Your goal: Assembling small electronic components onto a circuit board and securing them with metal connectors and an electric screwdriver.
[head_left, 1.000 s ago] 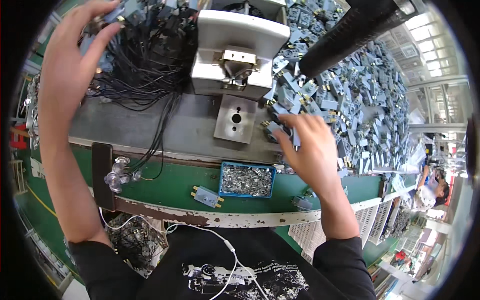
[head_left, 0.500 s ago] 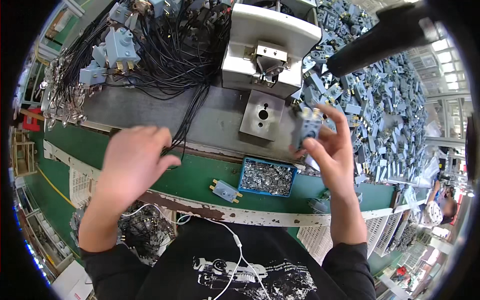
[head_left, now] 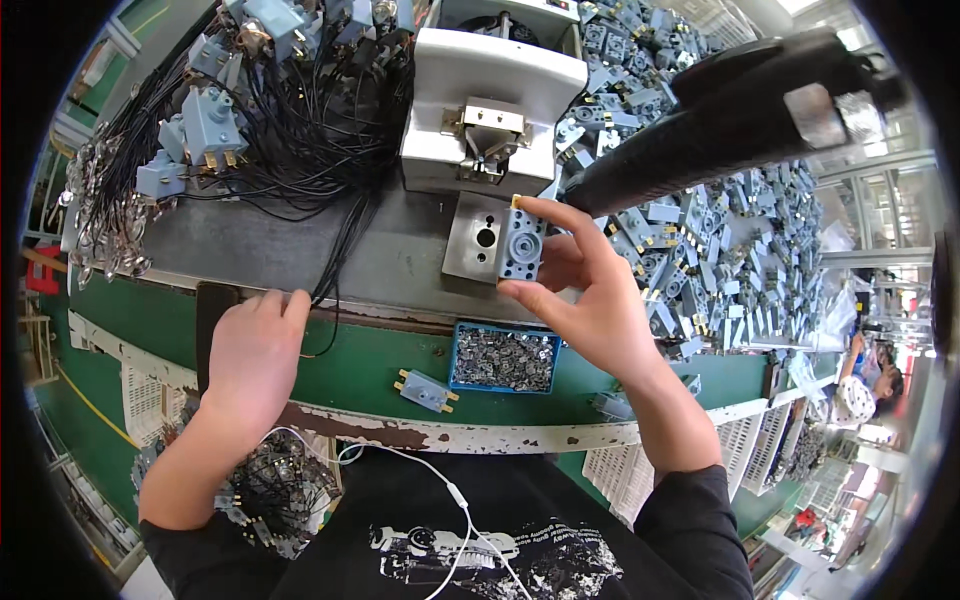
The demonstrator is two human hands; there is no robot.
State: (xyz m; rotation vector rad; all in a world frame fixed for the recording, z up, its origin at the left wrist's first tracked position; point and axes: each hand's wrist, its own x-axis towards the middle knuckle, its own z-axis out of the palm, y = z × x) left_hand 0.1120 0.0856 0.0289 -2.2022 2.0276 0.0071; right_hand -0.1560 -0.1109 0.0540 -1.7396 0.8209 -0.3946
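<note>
My right hand (head_left: 590,285) grips a small grey-blue plastic housing (head_left: 522,247) by its two ends, thumb at the near end and a finger at the far end. Its face with a round ring and small holes points up. The housing is over the right part of a square metal block (head_left: 468,245) with dark holes; whether they touch, I cannot tell. At the bench edge, my left hand (head_left: 255,345) has its fingers drawn together beside black cables (head_left: 345,245). Its thumb and anything under its fingertips are hidden.
A white-and-metal press (head_left: 490,80) stands behind the block. Near it are a blue tray (head_left: 455,360) of small metal parts and a loose housing (head_left: 425,390). Piled housings (head_left: 740,250) lie right; a black tube (head_left: 680,150) reaches over them. Cabled housings (head_left: 210,125) lie left.
My right hand has brought the housing left to the metal block and turned its ringed face up. My left hand has come down to the bench edge, fingers now together. The view has shifted slightly.
</note>
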